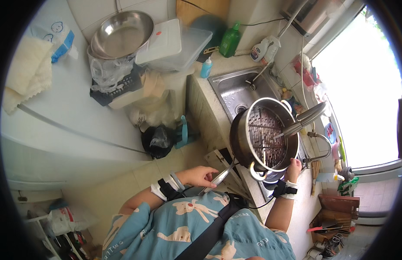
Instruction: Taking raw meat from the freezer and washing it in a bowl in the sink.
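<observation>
My left hand (201, 177) is at the metal handle (222, 174) of a dark wok (240, 143), thumb and fingers around it. Inside or on the wok sits a two-handled metal steamer pot (253, 143) with a slotted, brown-stained bottom. My right hand (293, 167) touches the pot's lower right rim; its fingers are partly hidden. A steel faucet (301, 125) reaches over the pot, and a thin stream of water seems to fall into it. Both vessels are over the near part of a stainless steel double sink (225, 94).
A green bottle (230, 40), a small blue bottle (206, 68) and white bottles (264, 48) stand around the sink. A refrigerator (80, 107) is at left. A knife block (331, 217) with utensils is at lower right. Below stands a black rubbish bag (158, 141).
</observation>
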{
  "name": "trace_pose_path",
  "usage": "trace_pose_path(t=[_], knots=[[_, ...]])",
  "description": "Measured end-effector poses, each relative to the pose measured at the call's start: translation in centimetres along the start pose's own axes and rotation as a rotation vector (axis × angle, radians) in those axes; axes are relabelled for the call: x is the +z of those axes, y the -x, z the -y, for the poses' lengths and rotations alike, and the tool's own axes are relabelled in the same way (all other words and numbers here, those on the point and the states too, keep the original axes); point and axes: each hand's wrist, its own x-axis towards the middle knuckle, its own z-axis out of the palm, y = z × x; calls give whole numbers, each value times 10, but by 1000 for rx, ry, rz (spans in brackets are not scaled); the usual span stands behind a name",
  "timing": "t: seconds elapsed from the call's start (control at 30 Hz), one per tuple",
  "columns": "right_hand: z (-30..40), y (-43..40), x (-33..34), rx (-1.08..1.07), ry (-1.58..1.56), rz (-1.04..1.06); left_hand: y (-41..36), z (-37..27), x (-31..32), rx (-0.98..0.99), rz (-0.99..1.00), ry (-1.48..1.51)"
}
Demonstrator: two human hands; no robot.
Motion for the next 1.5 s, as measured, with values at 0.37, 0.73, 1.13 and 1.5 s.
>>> trace_pose_path(t=[0.37, 0.73, 1.13, 1.5], knots=[[30, -13, -21, 14, -105, -32, 4, 2, 8, 50, -70, 73], [0, 3, 16, 21, -20, 36, 6, -1, 10, 47, -108, 89], [-17, 34, 28, 83, -169, 24, 15, -1, 14, 21, -136, 177], [-19, 65, 29, 210, -257, 58, 41, 24, -20, -31, -282, 204]])
